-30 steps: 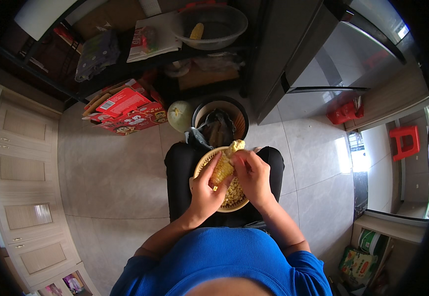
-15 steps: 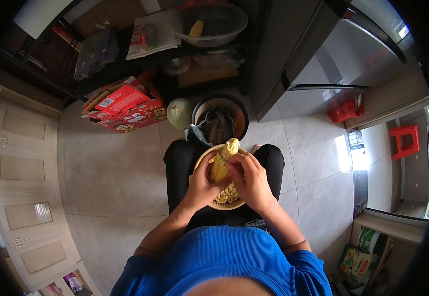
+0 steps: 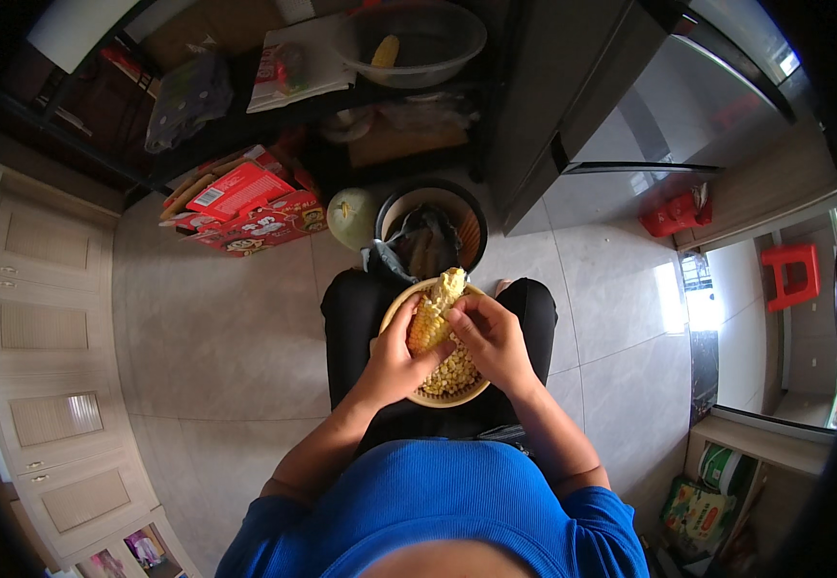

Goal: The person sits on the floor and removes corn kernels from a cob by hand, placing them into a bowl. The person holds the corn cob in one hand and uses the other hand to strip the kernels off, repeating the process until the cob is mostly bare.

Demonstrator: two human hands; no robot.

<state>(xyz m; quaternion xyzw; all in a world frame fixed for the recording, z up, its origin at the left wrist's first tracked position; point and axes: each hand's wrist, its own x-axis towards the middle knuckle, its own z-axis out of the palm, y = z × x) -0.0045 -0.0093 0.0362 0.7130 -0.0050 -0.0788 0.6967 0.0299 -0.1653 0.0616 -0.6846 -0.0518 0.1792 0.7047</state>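
My left hand (image 3: 392, 358) is wrapped round a yellow corn cob (image 3: 430, 323), which tilts with its pale, bare-looking end pointing away from me. The thumb and curled fingers of my right hand (image 3: 497, 347) press on the cob's right side. Beneath both hands a round yellowish bowl (image 3: 454, 403) rests in my lap between my thighs. Loose corn kernels (image 3: 453, 378) lie in it, partly hidden by my hands and the cob.
Just beyond my knees stands a dark bin (image 3: 482, 220) with a black bag (image 3: 407, 255). Left of it are a pale green melon or gourd (image 3: 350, 220) and a red carton (image 3: 250, 217). A clear basin (image 3: 443, 72) holding another cob (image 3: 386, 52) sits on the shelf, near a dark fridge (image 3: 573, 106).
My right hand has drawn slightly right, and its thumb now shows against the cob's upper side. More of the kernels in the bowl are visible. My left hand keeps its grip.
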